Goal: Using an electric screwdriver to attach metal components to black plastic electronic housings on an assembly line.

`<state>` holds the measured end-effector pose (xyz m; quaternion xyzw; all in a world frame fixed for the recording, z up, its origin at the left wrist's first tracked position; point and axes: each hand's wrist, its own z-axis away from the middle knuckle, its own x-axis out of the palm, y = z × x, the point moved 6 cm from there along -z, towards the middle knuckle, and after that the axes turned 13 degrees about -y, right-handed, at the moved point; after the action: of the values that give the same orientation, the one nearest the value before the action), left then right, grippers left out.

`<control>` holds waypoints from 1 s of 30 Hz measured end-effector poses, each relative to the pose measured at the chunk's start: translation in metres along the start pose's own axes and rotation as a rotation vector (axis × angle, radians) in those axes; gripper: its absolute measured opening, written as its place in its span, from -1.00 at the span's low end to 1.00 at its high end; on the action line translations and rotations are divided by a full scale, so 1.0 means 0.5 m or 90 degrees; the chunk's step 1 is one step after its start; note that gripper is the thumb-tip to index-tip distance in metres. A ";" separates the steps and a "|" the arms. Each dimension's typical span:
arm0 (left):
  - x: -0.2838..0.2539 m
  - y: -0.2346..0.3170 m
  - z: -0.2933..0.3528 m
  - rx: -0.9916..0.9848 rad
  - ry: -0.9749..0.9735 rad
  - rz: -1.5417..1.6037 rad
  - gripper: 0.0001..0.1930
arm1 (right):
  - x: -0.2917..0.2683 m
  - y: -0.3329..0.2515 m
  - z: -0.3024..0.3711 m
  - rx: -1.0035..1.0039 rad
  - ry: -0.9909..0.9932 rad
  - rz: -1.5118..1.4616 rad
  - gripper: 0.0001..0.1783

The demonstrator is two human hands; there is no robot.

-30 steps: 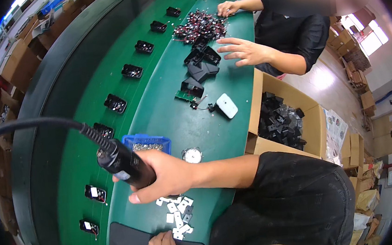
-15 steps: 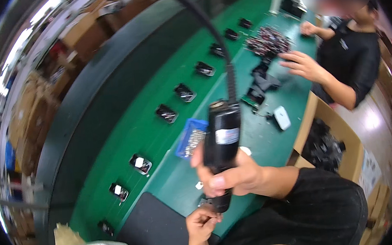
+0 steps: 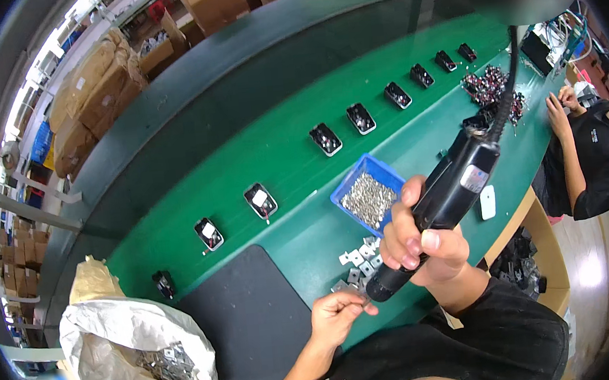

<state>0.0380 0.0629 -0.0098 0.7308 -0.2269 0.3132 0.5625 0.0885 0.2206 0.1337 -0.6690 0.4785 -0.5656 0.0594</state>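
My right hand (image 3: 433,247) is wrapped round a black corded electric screwdriver (image 3: 463,176), which slants down toward my left hand (image 3: 336,317). The left thumb and fingers pinch together just under the screwdriver's tip. Whatever they hold is small and mostly hidden, with a greyish glint at the fingertips. Right behind lie several small silver square plates (image 3: 356,256) in a loose pile. Farther back, a blue tray (image 3: 344,202) holds many small metal pins or screws (image 3: 368,197).
Black-and-white device housings (image 3: 325,139) stand in a row along the green bench. A black mat (image 3: 243,318) lies at left beside a white sack (image 3: 91,353) of metal parts. At right are a wire heap (image 3: 484,86), a carton (image 3: 554,269) of black parts and a co-worker (image 3: 591,158).
My view has swung, so the bench scene sits differently in the picture. The screwdriver now leans to the right instead of standing nearly upright. The co-worker's hands have come closer together.
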 end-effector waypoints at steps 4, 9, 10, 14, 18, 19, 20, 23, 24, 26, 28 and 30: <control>-0.008 -0.006 0.003 -0.048 0.072 0.032 -0.90 | -0.002 -0.005 0.005 -0.022 -0.014 0.046 -0.49; 0.001 -0.012 -0.002 0.007 0.086 0.203 -0.87 | -0.004 -0.008 0.008 -0.054 -0.050 0.041 -0.49; 0.003 -0.008 -0.003 0.019 0.090 0.187 -0.86 | -0.002 -0.008 0.004 -0.061 -0.081 0.035 -0.49; 0.011 -0.005 -0.018 0.013 0.113 0.139 -0.88 | 0.002 -0.020 0.002 -0.070 -0.131 0.042 -0.48; 0.021 -0.008 -0.022 -0.086 0.101 0.069 -0.88 | 0.006 -0.028 0.000 -0.061 -0.321 0.028 -0.53; 0.030 -0.015 -0.023 -0.149 0.078 0.041 -0.87 | 0.010 -0.030 -0.001 -0.063 -0.382 0.003 -0.55; 0.035 -0.018 -0.031 -0.153 0.065 0.073 -0.87 | 0.009 -0.034 -0.004 -0.064 -0.395 -0.029 -0.59; 0.051 -0.027 -0.045 -0.120 -0.044 0.111 -0.79 | -0.002 -0.048 -0.003 -0.065 -0.414 -0.067 -0.59; 0.055 -0.023 -0.055 -0.120 -0.041 0.112 -0.79 | -0.006 -0.050 -0.001 -0.062 -0.413 -0.069 -0.59; 0.067 0.006 -0.086 -0.053 -0.075 -0.010 -0.62 | -0.029 -0.055 0.004 -0.085 -0.318 -0.002 -0.56; 0.034 0.036 -0.122 -0.070 -0.065 -0.191 -0.49 | -0.043 -0.062 0.010 -0.078 -0.310 0.006 -0.51; 0.005 0.089 -0.177 -0.026 0.025 -0.407 -0.71 | -0.056 -0.076 0.011 -0.059 -0.321 0.026 -0.44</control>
<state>-0.0085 0.1368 0.0373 0.7474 0.0191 0.1299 0.6513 0.1175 0.2581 0.1358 -0.7811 0.4872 -0.3572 0.1576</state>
